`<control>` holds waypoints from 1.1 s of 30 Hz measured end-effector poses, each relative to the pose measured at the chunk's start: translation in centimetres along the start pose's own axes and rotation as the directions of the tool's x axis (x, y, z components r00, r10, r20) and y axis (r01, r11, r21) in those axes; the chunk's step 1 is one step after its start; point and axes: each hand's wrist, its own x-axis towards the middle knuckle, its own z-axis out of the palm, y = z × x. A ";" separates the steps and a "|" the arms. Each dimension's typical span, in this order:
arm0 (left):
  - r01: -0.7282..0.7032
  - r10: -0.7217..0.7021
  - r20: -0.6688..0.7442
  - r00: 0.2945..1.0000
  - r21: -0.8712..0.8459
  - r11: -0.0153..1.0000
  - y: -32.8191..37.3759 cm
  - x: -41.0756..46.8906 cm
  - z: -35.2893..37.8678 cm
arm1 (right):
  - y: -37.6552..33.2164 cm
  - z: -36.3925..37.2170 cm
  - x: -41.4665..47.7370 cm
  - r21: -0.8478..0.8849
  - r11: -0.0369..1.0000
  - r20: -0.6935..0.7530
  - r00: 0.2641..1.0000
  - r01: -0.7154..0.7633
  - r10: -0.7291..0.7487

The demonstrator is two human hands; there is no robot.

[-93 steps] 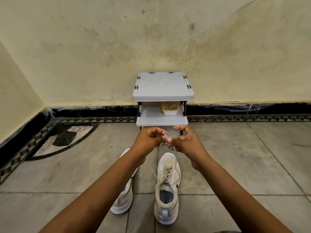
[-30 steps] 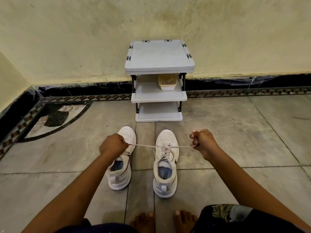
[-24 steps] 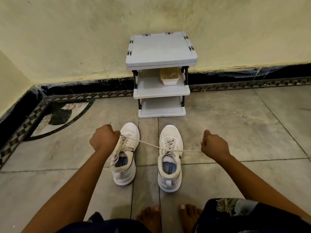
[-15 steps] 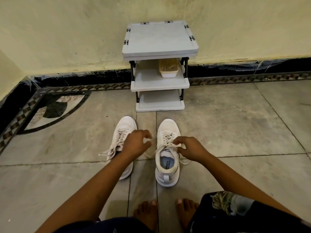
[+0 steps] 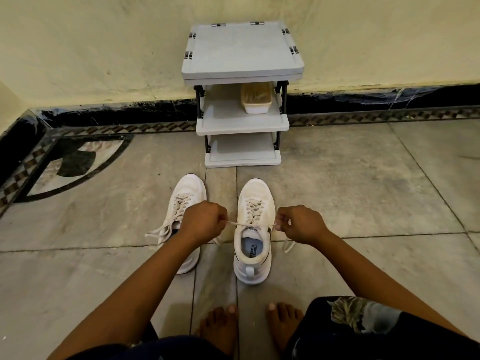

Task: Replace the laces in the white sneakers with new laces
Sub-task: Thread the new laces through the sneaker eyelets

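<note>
Drawn apart again, left grip point(image 5: 204, 222) and right grip point(image 5: 301, 224) each pinch an end of the lace point(image 5: 249, 224), taut across the right sneaker point(image 5: 255, 196). Pull evenly, keeping tension centred.

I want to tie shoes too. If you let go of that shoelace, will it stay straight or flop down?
Probably flop: the lace looks straight only because the left hand and right hand pull it tight. The other sneaker's loose laces lie limp on the floor. Being thin, it likely weighs little.

Left sneaker point(image 5: 187, 189) partly behind forearm point(image 5: 155, 276)
</note>
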 end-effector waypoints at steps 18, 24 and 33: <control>0.011 -0.010 0.004 1.000 -0.166 0.986 2.5 -0.2 2.1 | -2.3 3.5 -0.2 0.082 0.994 -0.155 0.986 0.071 -0.057; -0.110 0.116 -0.053 0.992 0.099 0.989 2.1 0.4 2.1 | -2.3 3.1 -0.1 -0.298 0.937 -0.077 0.974 0.181 -0.213; 0.030 0.021 0.126 0.992 -0.386 0.922 1.2 -0.2 2.7 | -2.7 3.2 -0.2 -0.009 0.999 0.079 0.996 -0.041 0.042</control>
